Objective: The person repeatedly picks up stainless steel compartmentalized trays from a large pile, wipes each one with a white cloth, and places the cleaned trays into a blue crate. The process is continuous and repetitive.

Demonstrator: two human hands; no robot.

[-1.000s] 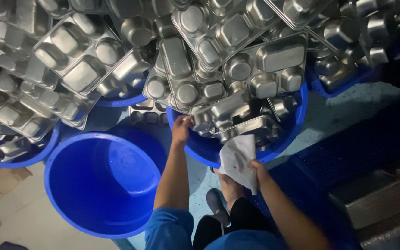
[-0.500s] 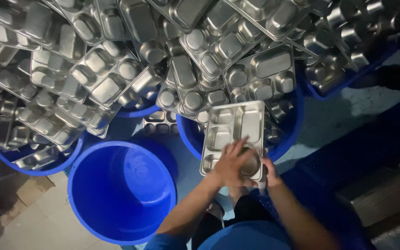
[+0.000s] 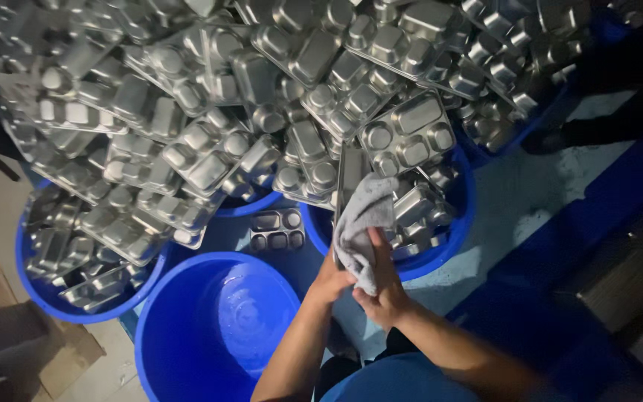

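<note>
Over the blue tubs, both hands close together at centre, bare forearms rising from the bottom edge. Left hand (image 3: 330,281) gripping the lower edge of a steel tray (image 3: 348,175), now turned edge-on and upright, only a thin sliver of it showing; fingers wrapped shut round it, tips hidden behind the cloth. Right hand (image 3: 382,286) pressed flat against a grey cloth (image 3: 362,227), fingers (image 3: 379,249) extended and lying along the fabric, thumb side curled in, cloth pinned against the tray face.

Half a second ago, same tray held face-up and flat toward the camera, compartments plain to see, both hands at its near edge and the cloth bunched below. A second ago, left hand reaching alone to the tub rim, cloth dangling from the right. Now tilted vertical, cloth draped over the upper face.

Just behind, right tub (image 3: 461,223) piled with compartment trays, heap (image 3: 284,97) spilling across the whole top of the view. Lower left of the hands, empty tub (image 3: 158,327) with a wet sheen inside. Far left, another tub (image 3: 76,311) full of trays. Between the tubs, one small tray (image 3: 277,230) lying flat on the floor. Camera shifted too: heap larger and nearer than before.
</note>
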